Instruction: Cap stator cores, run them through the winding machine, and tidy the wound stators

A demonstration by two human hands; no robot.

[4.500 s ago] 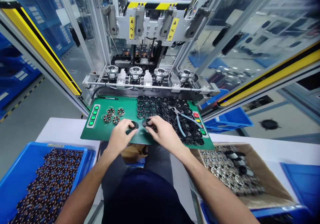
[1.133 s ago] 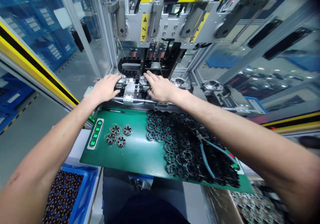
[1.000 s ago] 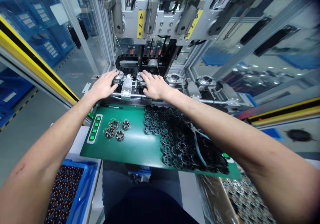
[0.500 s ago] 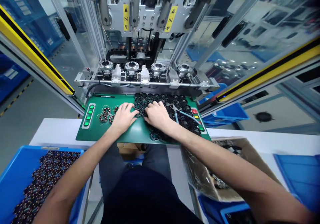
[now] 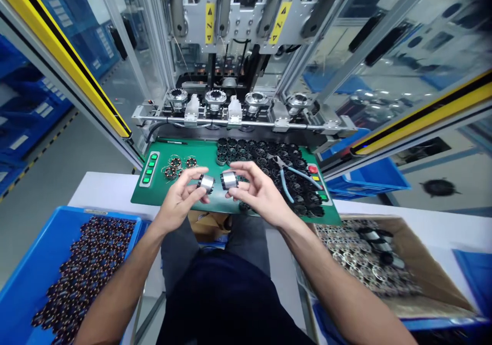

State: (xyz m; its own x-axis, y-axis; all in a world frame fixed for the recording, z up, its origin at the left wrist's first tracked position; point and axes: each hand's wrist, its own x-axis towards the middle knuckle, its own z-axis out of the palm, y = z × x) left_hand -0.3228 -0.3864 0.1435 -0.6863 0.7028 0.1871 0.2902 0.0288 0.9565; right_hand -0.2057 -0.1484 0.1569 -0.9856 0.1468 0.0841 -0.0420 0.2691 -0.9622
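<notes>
My left hand (image 5: 180, 197) pinches a motor stator core (image 5: 206, 183), a silvery ring with black toothed ends, tilted on its side. A second stator core (image 5: 229, 180) of the same look is held between the thumb and fingers of my right hand (image 5: 262, 191). The two cores face each other with a small gap, above the front of the green panel (image 5: 209, 155). Just beyond my right hand stand rows of black unwound stator cores (image 5: 265, 153). Several copper-wound stators (image 5: 175, 162) with loose wire ends lie beyond my left hand.
Blue-handled cutters (image 5: 288, 173) rest on the black cores. Four-button strip (image 5: 149, 169) edges the panel's left; a red button (image 5: 312, 169) is at right. Behind stands the winding machine's fixture row (image 5: 234, 114). A blue bin (image 5: 49, 242) and a cardboard box (image 5: 426, 283) flank me.
Both hands have lifted off the panel and come nearer me, each now with a stator core in its fingers. The camera view has shifted slightly.
</notes>
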